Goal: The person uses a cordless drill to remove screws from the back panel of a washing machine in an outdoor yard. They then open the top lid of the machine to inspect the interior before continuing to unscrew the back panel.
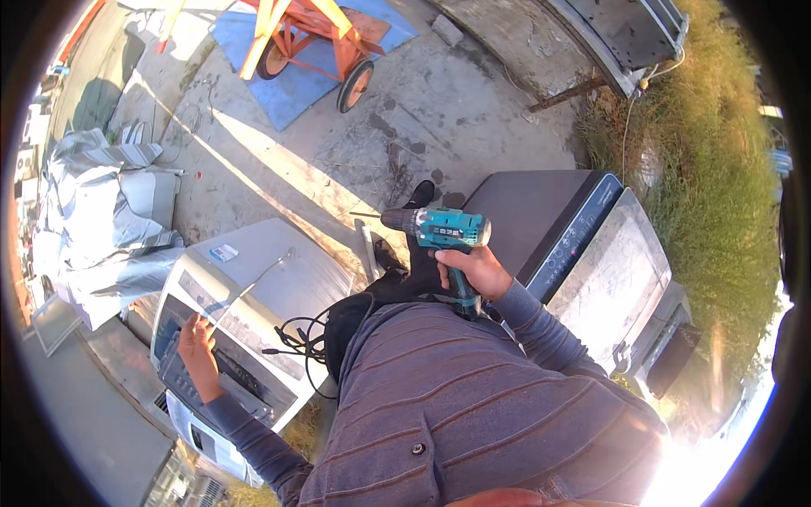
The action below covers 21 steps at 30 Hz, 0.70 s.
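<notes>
My right hand [480, 275] is wrapped round the handle of a teal and black cordless drill [452, 228]. The drill points to the left, with a long thin bit in its chuck, and is held in front of my body. To the left, my left hand [200, 355] pinches one end of a thin pale rod [253, 286]. This rod stretches across the top of a pale grey box-shaped appliance [279, 245]. The hand hovers by the appliance's dark slotted front panel [228, 363]. A bundled black power cord [308, 342] hangs between the appliance and my body.
At my right stands a dark-topped appliance with a control panel [557, 245], beside a pale scuffed panel [604, 283]. An orange wheeled cart [317, 38] rests on a blue sheet ahead. Crumpled striped sheeting [110, 211] lies at far left. Tall grass [710, 186] borders the right.
</notes>
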Each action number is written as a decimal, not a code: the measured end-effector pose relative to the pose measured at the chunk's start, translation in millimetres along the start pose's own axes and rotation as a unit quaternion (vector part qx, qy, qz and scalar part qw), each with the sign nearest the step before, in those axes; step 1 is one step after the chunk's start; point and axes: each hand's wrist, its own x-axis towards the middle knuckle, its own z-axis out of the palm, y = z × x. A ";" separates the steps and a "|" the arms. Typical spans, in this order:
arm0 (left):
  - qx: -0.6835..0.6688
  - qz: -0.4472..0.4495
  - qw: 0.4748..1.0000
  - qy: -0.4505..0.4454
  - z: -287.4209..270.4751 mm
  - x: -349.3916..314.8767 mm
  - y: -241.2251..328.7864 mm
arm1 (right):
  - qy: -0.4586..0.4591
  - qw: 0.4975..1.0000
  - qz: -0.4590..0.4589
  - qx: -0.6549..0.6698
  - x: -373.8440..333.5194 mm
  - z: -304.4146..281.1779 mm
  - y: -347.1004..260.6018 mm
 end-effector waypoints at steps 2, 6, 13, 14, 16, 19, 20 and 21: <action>0.095 0.087 0.979 -0.158 70.9 6.1 63.7 | 0.019 1.000 -0.025 0.002 12.6 -16.9 -19.6; 0.195 0.142 0.903 -0.355 189.9 36.2 201.4 | 0.088 0.990 -0.107 0.011 28.7 -62.0 -54.5; 0.278 0.316 0.825 -0.378 325.0 74.4 377.5 | 0.262 0.934 -0.222 0.101 16.9 -135.1 -95.6; 0.257 0.333 0.814 -0.401 346.9 78.5 390.9 | 0.305 0.915 -0.251 0.078 13.7 -140.1 -100.7; 0.258 0.336 0.794 -0.436 384.6 85.9 418.4 | 0.376 0.876 -0.300 0.023 6.4 -146.1 -109.3; 0.325 0.385 0.731 -0.460 450.5 91.4 454.6 | 0.417 0.846 -0.332 0.019 -0.8 -153.2 -121.2; 0.342 0.415 0.693 -0.480 471.3 93.7 468.2 | 0.438 0.843 -0.313 0.002 0.9 -156.9 -125.9; 0.337 0.436 0.669 -0.498 493.5 95.4 480.3 | 0.446 0.846 -0.288 0.053 5.2 -161.7 -131.3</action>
